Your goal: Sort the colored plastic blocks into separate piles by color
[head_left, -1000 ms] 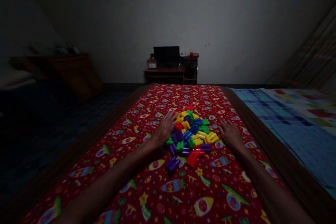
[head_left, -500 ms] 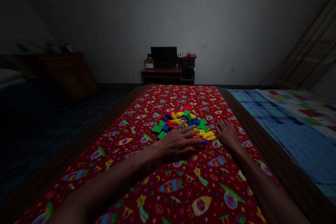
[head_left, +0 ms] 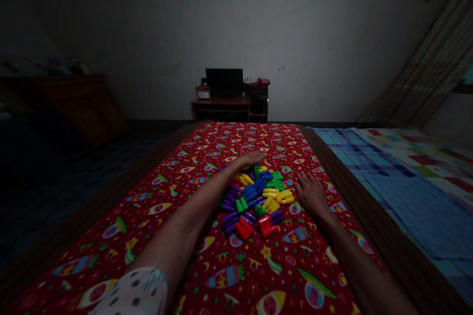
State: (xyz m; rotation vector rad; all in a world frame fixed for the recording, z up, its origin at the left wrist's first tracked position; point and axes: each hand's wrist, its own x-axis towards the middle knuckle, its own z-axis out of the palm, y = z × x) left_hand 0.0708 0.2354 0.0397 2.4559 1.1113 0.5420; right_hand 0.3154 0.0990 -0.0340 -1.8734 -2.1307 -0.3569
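A loose pile of toy building blocks (head_left: 254, 192) in red, yellow, green, blue and purple lies on a red cloth printed with rockets and stars (head_left: 236, 261). My left hand (head_left: 253, 158) reaches over to the pile's far side, seen edge-on with its fingers stretched to the right; no block shows in it. The left forearm hides some of the pile's left side. Flat on the cloth, just right of the yellow blocks (head_left: 286, 197), rests my right hand (head_left: 311, 191), fingers apart and holding nothing.
Beyond the table's far end stands a small desk (head_left: 221, 102) with a black monitor (head_left: 224, 82) and a red telephone (head_left: 263, 81). A bed with blue checked bedding (head_left: 399, 206) runs along the right. To the left is a wooden cabinet (head_left: 84, 103).
My left hand has moved from the pile's near side to its far edge. Blocks that were bunched together now spread nearer to me. My right hand stays beside the pile.
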